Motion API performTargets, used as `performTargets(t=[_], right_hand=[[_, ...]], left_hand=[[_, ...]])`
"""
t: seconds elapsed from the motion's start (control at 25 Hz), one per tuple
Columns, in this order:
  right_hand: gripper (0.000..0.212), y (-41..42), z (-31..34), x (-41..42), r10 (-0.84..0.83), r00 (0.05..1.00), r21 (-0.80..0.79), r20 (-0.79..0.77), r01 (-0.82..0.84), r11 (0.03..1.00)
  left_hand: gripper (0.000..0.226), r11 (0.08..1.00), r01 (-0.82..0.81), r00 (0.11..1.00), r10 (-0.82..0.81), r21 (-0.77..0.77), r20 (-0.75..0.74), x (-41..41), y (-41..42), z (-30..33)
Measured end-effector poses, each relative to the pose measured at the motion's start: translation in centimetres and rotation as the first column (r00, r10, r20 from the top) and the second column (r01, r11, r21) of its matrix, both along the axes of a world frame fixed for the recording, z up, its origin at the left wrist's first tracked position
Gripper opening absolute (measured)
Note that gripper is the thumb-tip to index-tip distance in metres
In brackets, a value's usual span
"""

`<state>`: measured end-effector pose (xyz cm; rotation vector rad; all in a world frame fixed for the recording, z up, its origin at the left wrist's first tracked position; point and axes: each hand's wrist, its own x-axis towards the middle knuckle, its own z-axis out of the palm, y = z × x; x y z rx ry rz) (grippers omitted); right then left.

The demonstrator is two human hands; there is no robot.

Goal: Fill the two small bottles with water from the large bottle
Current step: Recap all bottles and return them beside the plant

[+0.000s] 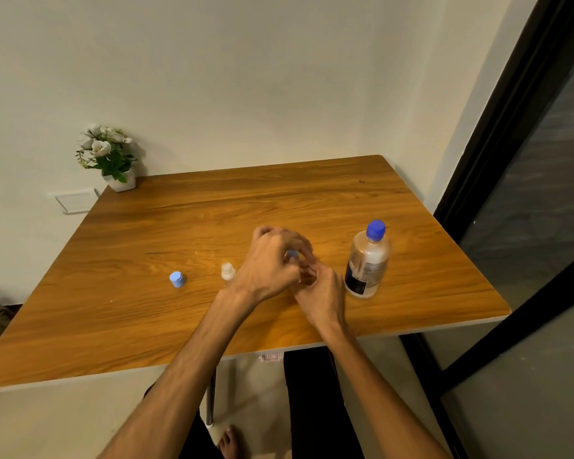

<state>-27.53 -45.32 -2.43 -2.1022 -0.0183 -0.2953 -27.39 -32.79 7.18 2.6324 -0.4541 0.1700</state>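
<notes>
The large clear bottle with a blue cap stands capped at the right of the wooden table. One small clear bottle stands uncapped just left of my left hand; its light-blue cap lies further left. My right hand grips the body of the second small bottle, mostly hidden. My left hand reaches over it with fingers closed on its light-blue cap.
A small white pot of white flowers sits at the table's back left corner against the wall. A dark-framed glass door runs along the right side. My legs and a foot show under the table's front edge.
</notes>
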Motion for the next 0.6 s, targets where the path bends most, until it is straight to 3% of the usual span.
performTargets(t=[0.08,0.16,0.24,0.44,0.6], right_hand=[[0.023,-0.01,0.1,0.02,0.01,1.0,0.017,-0.013,-0.009,1.0],[0.026,0.0,0.05,0.08,0.028,0.999,0.035,-0.032,-0.027,0.999],[0.024,-0.14,-0.03,0.13,0.02,1.0,0.021,-0.018,-0.02,1.0],[0.032,-0.23,0.16,0.21,0.044,0.998,0.03,-0.041,-0.043,0.999],[0.029,-0.39,-0.09,0.43,0.038,0.998,0.02,-0.04,-0.037,0.999]], left_hand=[[0.032,0.988,-0.103,0.992,0.093,0.112,0.089,0.16,0.0,-0.2],[0.029,0.979,-0.071,0.997,0.063,0.192,0.05,0.24,0.27,-0.2],[0.033,0.992,0.044,0.999,-0.043,0.119,-0.016,0.1,0.21,0.28],[0.022,0.988,-0.082,0.992,0.068,0.131,0.102,0.49,0.12,0.1],[0.009,0.996,0.057,0.998,-0.059,0.069,0.025,0.6,0.46,0.32]])
